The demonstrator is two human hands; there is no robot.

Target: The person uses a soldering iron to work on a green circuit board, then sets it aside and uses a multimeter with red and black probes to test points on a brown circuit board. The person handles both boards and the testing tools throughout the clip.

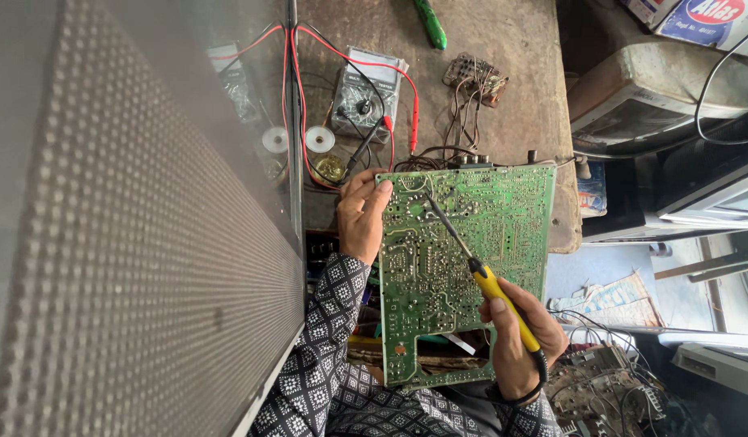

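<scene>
At the left I see my left hand (360,220) clamped on the far-left edge of the green circuit board (459,267), solder side up, which lies at the near edge of the workbench (520,73) with the multimeter (366,91) beyond it. My right hand (516,340) is closed around the yellow-handled soldering iron (487,279), its tip resting on the board's upper-left area. I judge the joint work as in progress; which joints are finished cannot be determined.

Bare bench top (520,48) lay open at twelve o'clock of the circuit board (463,267); multimeter (364,93) and red leads (297,105) crowded eleven; a large panel (131,243) walled nine.
</scene>
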